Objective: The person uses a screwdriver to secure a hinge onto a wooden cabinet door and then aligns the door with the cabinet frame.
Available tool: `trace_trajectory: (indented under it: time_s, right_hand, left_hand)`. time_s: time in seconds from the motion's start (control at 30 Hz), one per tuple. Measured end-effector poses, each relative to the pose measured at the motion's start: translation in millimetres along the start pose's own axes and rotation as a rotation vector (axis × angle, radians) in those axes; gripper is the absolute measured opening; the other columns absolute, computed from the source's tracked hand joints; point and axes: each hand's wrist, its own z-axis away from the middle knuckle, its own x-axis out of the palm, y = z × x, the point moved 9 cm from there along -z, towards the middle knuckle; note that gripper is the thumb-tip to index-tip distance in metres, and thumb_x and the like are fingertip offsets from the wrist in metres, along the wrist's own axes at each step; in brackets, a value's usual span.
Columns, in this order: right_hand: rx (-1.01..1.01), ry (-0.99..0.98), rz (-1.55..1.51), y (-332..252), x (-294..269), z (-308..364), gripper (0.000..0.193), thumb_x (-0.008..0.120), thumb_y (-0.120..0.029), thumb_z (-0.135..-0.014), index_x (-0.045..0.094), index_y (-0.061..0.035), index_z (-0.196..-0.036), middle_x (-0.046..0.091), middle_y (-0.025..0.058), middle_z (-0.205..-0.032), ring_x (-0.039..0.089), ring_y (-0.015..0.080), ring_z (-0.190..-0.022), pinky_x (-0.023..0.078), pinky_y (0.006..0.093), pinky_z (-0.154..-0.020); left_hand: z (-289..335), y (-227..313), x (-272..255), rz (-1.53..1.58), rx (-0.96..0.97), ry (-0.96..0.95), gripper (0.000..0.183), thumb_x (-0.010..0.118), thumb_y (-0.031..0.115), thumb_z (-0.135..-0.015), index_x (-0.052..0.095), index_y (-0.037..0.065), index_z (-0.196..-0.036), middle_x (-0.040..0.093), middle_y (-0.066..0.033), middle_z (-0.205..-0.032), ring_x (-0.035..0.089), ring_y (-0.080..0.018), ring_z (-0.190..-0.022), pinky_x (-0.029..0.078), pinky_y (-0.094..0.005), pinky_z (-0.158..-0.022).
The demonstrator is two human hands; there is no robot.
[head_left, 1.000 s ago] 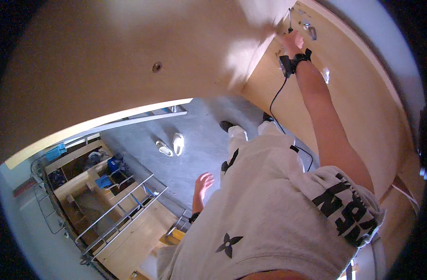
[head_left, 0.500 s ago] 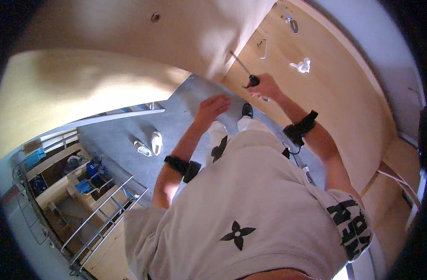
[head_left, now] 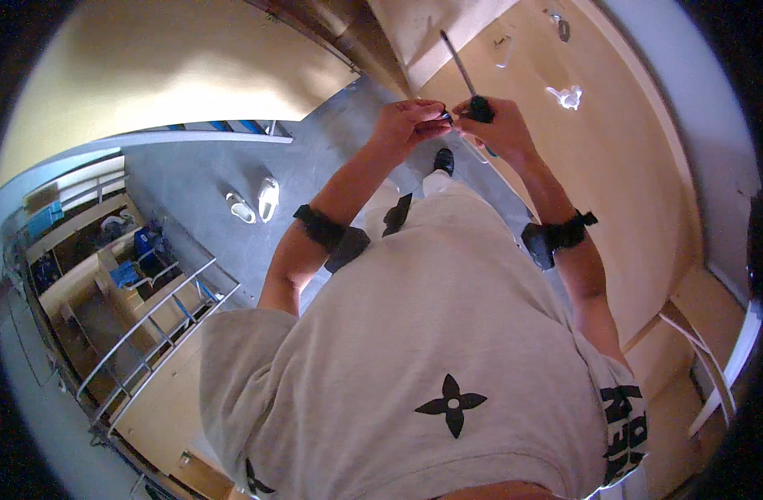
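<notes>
A screwdriver (head_left: pixel 459 65) with a long metal shaft and a black handle is gripped in my right hand (head_left: pixel 502 129), its tip pointing up and away. My left hand (head_left: pixel 405 127) is beside it, with thumb and fingers pinched together. Between the two sets of fingertips a small, dark, shiny piece (head_left: pixel 446 119) shows; it is too small to name and seems to be in the left hand's pinch. Both hands are over the left edge of a light wooden board (head_left: pixel 598 192). On that board lie a crumpled clear plastic bag (head_left: pixel 567 97), a metal fitting (head_left: pixel 560 28) and a thin bent hook (head_left: pixel 504 52).
White shoes (head_left: pixel 267 198) stand on the grey floor (head_left: pixel 198 171) at the left. A large pale panel (head_left: pixel 190 75) spans the far left. Metal bed rails (head_left: pixel 152 325) and a cluttered shelf unit (head_left: pixel 106 275) are at the lower left. A black shoe (head_left: pixel 444 161) shows below my hands.
My left hand has come up and right to meet the right hand, its fingers now pinched. The screwdriver now points more steeply up. The view has shifted, showing a dark gap beyond the panel.
</notes>
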Motion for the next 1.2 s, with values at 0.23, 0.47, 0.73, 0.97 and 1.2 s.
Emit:
trace_trajectory:
  time_s: [0.23,0.47,0.73,0.97,1.2]
  right_hand:
    - [0.034,-0.252,-0.209,-18,43,31,0.017,0.068,-0.016,-0.078,0.065,-0.0008,-0.084,0.061,0.0024,-0.066,0.050,0.0066,-0.052,0.040,0.0218,-0.045]
    - [-0.039,-0.387,-0.306,-52,111,47,0.016,0.070,-0.016,-0.077,0.064,-0.0016,-0.082,0.059,0.0007,-0.065,0.052,0.0067,-0.055,0.040,0.0211,-0.047]
    - [-0.115,-0.131,-0.174,-136,181,16,0.009,0.065,-0.004,-0.077,0.064,0.0008,-0.084,0.058,0.0032,-0.068,0.050,0.0085,-0.056,0.039,0.0206,-0.051]
    - [-0.225,-0.176,0.033,-181,266,3,0.017,0.071,-0.016,-0.077,0.069,-0.0034,-0.088,0.067,0.0020,-0.074,0.057,0.0072,-0.063,0.046,0.0216,-0.057]
    - [-0.221,-0.241,0.094,-194,351,-8,0.018,0.072,-0.018,-0.076,0.069,-0.0040,-0.087,0.068,0.0042,-0.077,0.062,0.0097,-0.069,0.050,0.0238,-0.063]
  left_hand:
    - [45,20,-42,0.542,-0.400,0.294,0.023,0.060,0.014,-0.086,0.059,-0.005,-0.099,0.064,-0.0145,-0.090,0.066,-0.0257,-0.081,0.058,-0.0386,-0.071]
    - [82,60,-84,0.377,-0.170,0.295,0.027,0.058,0.014,-0.087,0.057,-0.007,-0.104,0.064,-0.0157,-0.093,0.066,-0.0258,-0.083,0.057,-0.0376,-0.077]
    - [156,95,-161,0.334,-0.053,0.400,0.028,0.060,0.011,-0.086,0.058,-0.010,-0.105,0.064,-0.0182,-0.094,0.066,-0.0256,-0.084,0.056,-0.0359,-0.080]
    - [219,114,-225,0.170,-0.057,0.586,0.021,0.064,0.006,-0.081,0.063,-0.010,-0.093,0.066,-0.0161,-0.086,0.066,-0.0228,-0.078,0.056,-0.0331,-0.075]
    - [275,106,-287,0.214,-0.033,0.729,0.018,0.065,0.009,-0.081,0.065,-0.007,-0.089,0.067,-0.0116,-0.079,0.066,-0.0161,-0.072,0.054,-0.0270,-0.066]
